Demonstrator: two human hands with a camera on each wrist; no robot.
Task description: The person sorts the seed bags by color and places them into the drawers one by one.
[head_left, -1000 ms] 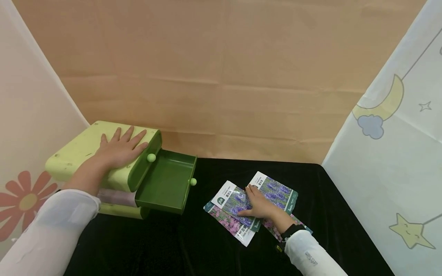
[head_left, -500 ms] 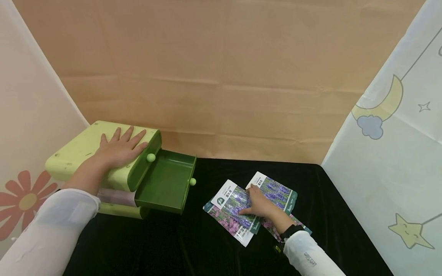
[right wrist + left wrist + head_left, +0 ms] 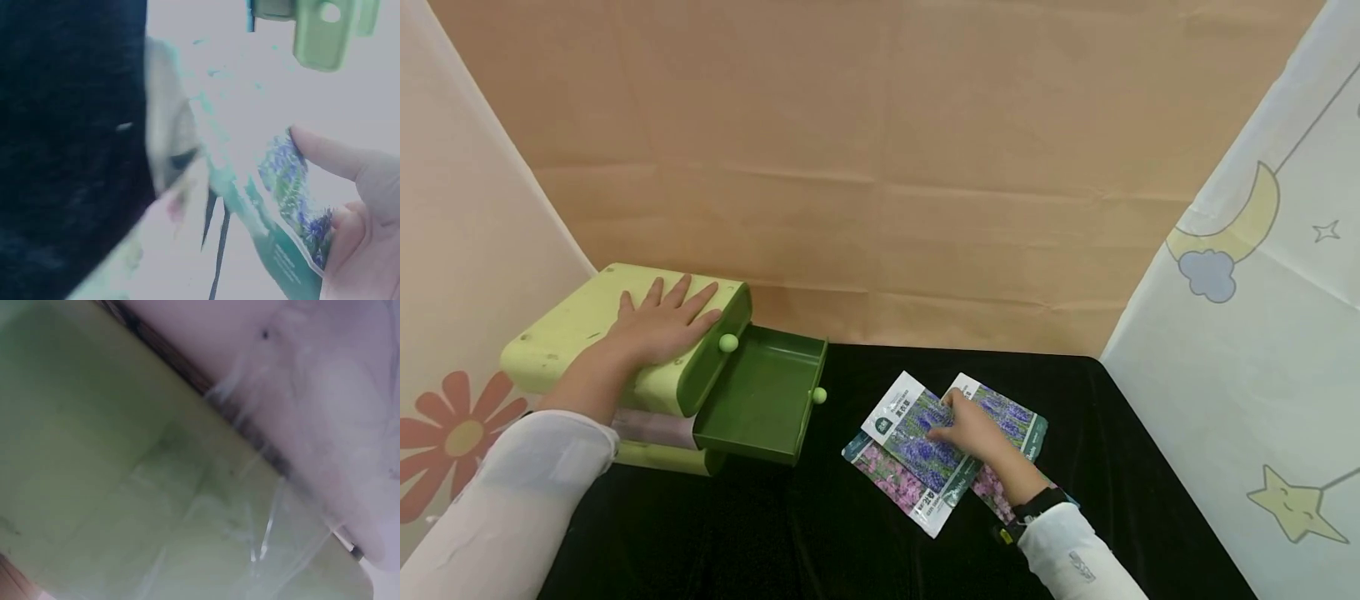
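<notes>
My left hand point(image 3: 658, 332) rests with spread fingers on top of the light green drawer box point(image 3: 568, 317). Its lower dark green drawer point(image 3: 763, 400) is pulled out, and nothing lies inside. With thumb and fingers, my right hand point(image 3: 976, 429) pinches the right edge of a purple-flower seed packet point(image 3: 917, 446); the right wrist view has the thumb on the packet's point(image 3: 290, 187) printed front. Partly beneath it lies a pink-flower packet point(image 3: 887, 479). A second purple-flower packet point(image 3: 1003, 408) is behind the hand, and another pink one point(image 3: 992, 493) is partly hidden by the wrist.
Black cloth point(image 3: 760, 533) covers the table. An orange-brown sheet point(image 3: 880, 167) hangs behind it, with a printed white sheet point(image 3: 1247, 350) on the right and another point(image 3: 482, 225) on the left. The left wrist view is blurred.
My right hand has risen slightly and moved right and back, its fingers closing on the upper purple-flower packet. That packet has shifted and lifted a little. The left hand stays put.
</notes>
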